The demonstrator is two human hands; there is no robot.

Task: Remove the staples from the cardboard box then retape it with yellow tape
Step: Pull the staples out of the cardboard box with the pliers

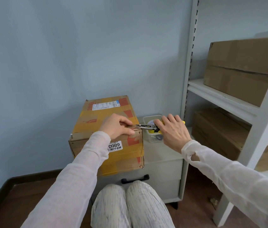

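The cardboard box [97,116] stands on the left half of a pale drawer cabinet [163,160] that serves as the worktop. Its flaps are closed and carry broad yellow-brown tape strips, red print, a shipping label [105,105] at 12 o'clock on the lid and a white "0989" sticker [115,145] on the near face. The left grip [118,126] rests on the lid at the near right corner, fingers bent and thumb laid along the edge; whether it pinches anything cannot be told. The right grip [174,129] is clenched round the yellow handles of a pair of pliers [146,127], whose nose meets the lid edge just beside the left thumb. At 3 o'clock from the box, touching or just beside its right wall, sits a clear plastic container [151,117], lidless, holding a yellow item, a white piece, a blue ring and small loose parts too blurred to identify. A small metal pin [71,135] stands upright at the lid's near left corner. At 2 o'clock, a grey shelf rack [220,94] carries an upper carton [241,68] and a lower carton [217,129], both closed.
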